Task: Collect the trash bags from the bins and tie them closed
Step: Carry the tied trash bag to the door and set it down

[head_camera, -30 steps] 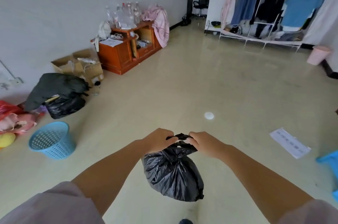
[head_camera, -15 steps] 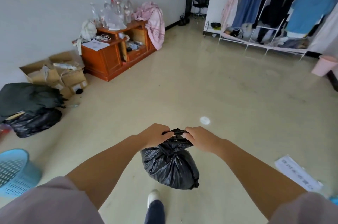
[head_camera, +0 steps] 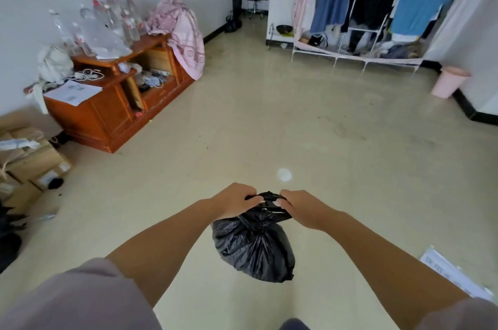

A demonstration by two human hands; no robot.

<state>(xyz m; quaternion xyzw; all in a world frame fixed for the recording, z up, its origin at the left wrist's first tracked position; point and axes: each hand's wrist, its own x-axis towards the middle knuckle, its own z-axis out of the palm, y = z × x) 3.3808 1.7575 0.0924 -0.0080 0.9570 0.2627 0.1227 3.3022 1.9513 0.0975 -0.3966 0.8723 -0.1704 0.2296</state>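
Both bare arms reach out in front of the person, a little bent at the elbows, and the two hands meet in the middle. The left hand (head_camera: pixel 235 200) is curled into a loose fist, knuckles up, and its fingers and thumb squeeze the bunched top of a crinkly black plastic trash bag (head_camera: pixel 254 244). The right hand (head_camera: pixel 301 208) is curled the same way, and its fingers pinch the other side of the bag's twisted top. The two hands are just beside each other, with a small strip of black plastic between them.

The full, round bag hangs in the air under the hands, above the shiny pale floor (head_camera: pixel 310 127). It does not touch the floor. Loose grey sleeves (head_camera: pixel 80 300) cover the upper arms at the bottom of the view.

To the left, against the wall, stands a low orange-brown wooden cabinet (head_camera: pixel 113 114). Clear plastic bottles (head_camera: pixel 113 22) stand on top of it, and a pink cloth (head_camera: pixel 186 35) hangs over its far end. Brown cardboard boxes (head_camera: pixel 32 162) sit on the floor near it. Far on the right, a small pink plastic bin (head_camera: pixel 448 81) stands by the wall, near a white rack of hanging clothes (head_camera: pixel 377 6). A white sheet of paper (head_camera: pixel 452 275) lies on the floor at the right.
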